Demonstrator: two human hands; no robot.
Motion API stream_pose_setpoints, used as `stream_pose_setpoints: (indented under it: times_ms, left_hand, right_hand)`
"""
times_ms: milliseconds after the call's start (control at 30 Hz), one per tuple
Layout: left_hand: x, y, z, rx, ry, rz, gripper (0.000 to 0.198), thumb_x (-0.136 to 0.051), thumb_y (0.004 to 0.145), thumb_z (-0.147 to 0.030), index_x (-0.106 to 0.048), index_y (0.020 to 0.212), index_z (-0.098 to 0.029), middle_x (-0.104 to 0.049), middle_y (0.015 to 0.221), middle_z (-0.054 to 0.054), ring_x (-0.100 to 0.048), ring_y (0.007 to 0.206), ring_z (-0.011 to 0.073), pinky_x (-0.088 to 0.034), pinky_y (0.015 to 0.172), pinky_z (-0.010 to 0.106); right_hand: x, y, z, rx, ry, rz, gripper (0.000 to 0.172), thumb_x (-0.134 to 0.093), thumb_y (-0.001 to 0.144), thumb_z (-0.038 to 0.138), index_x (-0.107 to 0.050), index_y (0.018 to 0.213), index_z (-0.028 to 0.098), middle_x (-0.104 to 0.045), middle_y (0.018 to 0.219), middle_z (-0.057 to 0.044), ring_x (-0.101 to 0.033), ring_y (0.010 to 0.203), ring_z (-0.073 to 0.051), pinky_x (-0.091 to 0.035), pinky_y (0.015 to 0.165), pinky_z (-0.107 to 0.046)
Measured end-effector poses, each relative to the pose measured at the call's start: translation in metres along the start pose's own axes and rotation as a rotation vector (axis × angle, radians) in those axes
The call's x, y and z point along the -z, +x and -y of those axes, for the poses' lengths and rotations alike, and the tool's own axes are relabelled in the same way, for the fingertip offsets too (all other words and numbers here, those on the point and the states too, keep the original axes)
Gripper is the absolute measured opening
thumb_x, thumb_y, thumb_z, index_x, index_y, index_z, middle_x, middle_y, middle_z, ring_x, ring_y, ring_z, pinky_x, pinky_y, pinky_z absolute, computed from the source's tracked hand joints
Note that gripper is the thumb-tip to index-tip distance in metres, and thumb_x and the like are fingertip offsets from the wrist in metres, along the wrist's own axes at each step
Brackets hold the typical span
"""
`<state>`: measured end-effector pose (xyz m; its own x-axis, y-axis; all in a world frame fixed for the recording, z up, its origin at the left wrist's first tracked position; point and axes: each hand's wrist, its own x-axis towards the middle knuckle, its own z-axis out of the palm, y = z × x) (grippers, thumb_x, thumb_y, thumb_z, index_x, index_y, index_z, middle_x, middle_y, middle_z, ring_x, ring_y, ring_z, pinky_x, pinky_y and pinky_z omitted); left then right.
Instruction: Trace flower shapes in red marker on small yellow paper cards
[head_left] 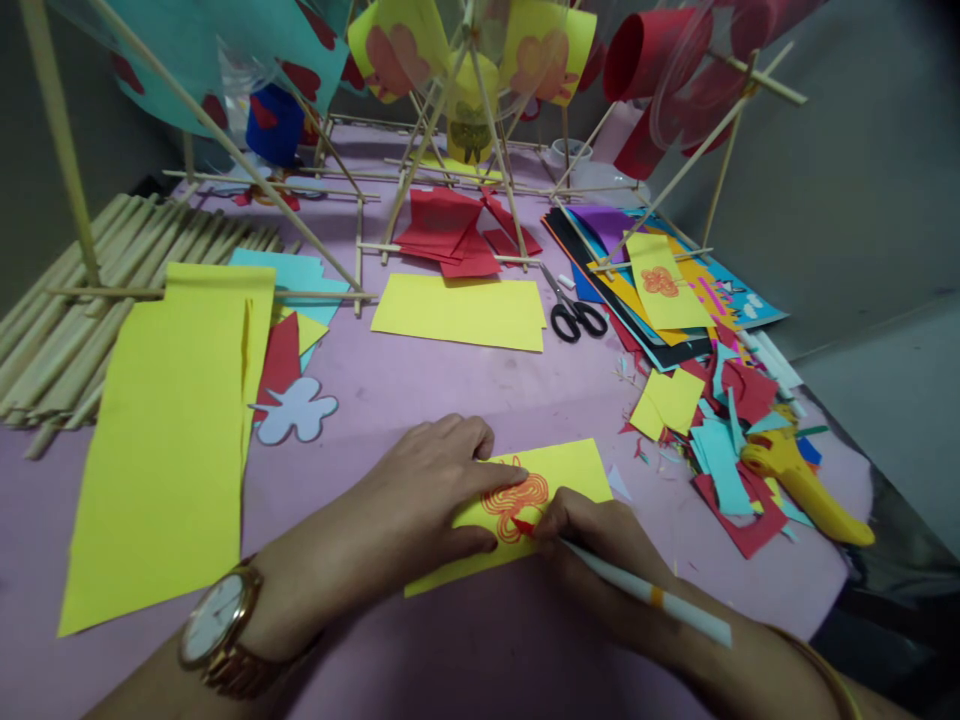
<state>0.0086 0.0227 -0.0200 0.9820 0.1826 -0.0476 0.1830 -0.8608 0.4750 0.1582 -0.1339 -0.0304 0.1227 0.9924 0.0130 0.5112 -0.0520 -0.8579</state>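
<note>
A small yellow paper sheet lies on the pink table in front of me, with a butterfly drawn on it in red-orange lines. Spread over the sheet's left part, my left hand rests with thumb and forefinger apart on either side of the drawing. My right hand grips a white felt-tip pen with a red tip. That tip meets the lower half of the butterfly. Left of my hands is a pale blue butterfly cutout, apart from both.
Scissors lie beyond the sheet. Yellow paper and wooden sticks are at left. Paper scraps and a yellow glue gun lie at right. Stick frames with paper and plastic pieces stand at the back.
</note>
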Motion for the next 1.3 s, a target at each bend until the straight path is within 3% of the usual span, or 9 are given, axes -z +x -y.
stream_pose_setpoints:
  times_ms: [267,600,833,1033,1300]
  left_hand:
    - [-0.0022,0.0009,0.0008,-0.004,-0.004,-0.009,0.057,-0.075,0.071,-0.029,-0.052,0.121,-0.039,-0.048,0.103,0.001,-0.047,0.093,0.0224,-0.034,0.074,0.033]
    - [-0.0023,-0.0011,0.0019,-0.001,-0.005,-0.007,0.057,-0.074,0.072,-0.030,-0.051,0.123,-0.039,-0.048,0.103,0.001,-0.047,0.094,0.0224,-0.034,0.074,0.033]
    - [-0.0020,0.0003,0.0009,0.006,-0.009,-0.003,0.056,-0.075,0.071,-0.031,-0.051,0.122,-0.039,-0.049,0.104,0.001,-0.047,0.094,0.0226,-0.033,0.074,0.033]
    - [-0.0039,0.0006,0.0026,0.001,0.009,-0.008,0.058,-0.076,0.071,-0.033,-0.051,0.123,-0.038,-0.048,0.106,0.001,-0.047,0.094,0.0227,-0.034,0.075,0.034]
    - [-0.0041,0.0011,0.0031,-0.006,0.017,-0.012,0.057,-0.076,0.070,-0.033,-0.052,0.122,-0.038,-0.049,0.103,0.001,-0.048,0.092,0.0224,-0.034,0.074,0.033]
  right_hand:
    - [0.0012,-0.0014,-0.0037,-0.026,0.030,0.048,0.017,-0.044,0.069,0.005,-0.045,0.069,0.022,-0.045,0.057,0.008,-0.037,0.047,-0.008,-0.030,0.046,-0.018]
    - [0.0050,-0.0012,0.0009,-0.049,0.084,0.074,0.017,-0.044,0.069,0.004,-0.047,0.068,0.021,-0.042,0.056,0.008,-0.033,0.045,-0.007,-0.027,0.043,-0.017]
    - [0.0051,-0.0028,-0.0002,-0.097,0.084,0.026,0.017,-0.044,0.070,0.004,-0.046,0.068,0.021,-0.039,0.052,0.009,-0.031,0.043,-0.007,-0.024,0.041,-0.017]
    - [0.0065,-0.0039,-0.0014,-0.202,0.264,-0.095,0.012,-0.045,0.079,0.014,-0.046,0.070,0.022,-0.034,0.049,0.010,-0.025,0.041,-0.008,-0.019,0.038,-0.018]
    - [0.0048,-0.0034,-0.0073,-0.047,0.038,-0.070,0.018,-0.043,0.076,0.006,-0.046,0.070,0.022,-0.040,0.052,0.009,-0.033,0.042,-0.007,-0.024,0.041,-0.018]
